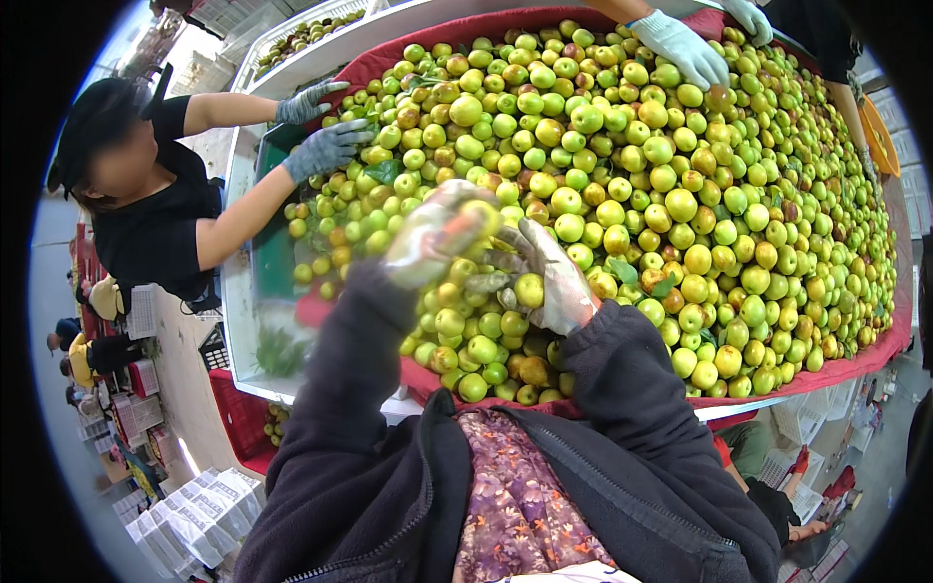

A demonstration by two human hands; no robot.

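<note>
A thick heap of green and reddish-brown jujubes [680, 204] covers the sorting table in front of me. My left hand [432, 238], in a pale glove and smeared by motion, is raised over the heap, closed around a yellow-green jujube [478, 216]. Just beside it, my right hand [559, 282], also gloved and soiled at the fingers, curls its fingers around another jujube [530, 290]. More fruit lies directly under both hands. Some fingertips are blurred or hidden.
A person in a black cap [107, 126] works at the left with grey gloves in the fruit. White-gloved hands [680, 49] reach in from the far side. Red cloth [826, 374] lines the table. A red crate [238, 423] and white crates [199, 515] stand at lower left.
</note>
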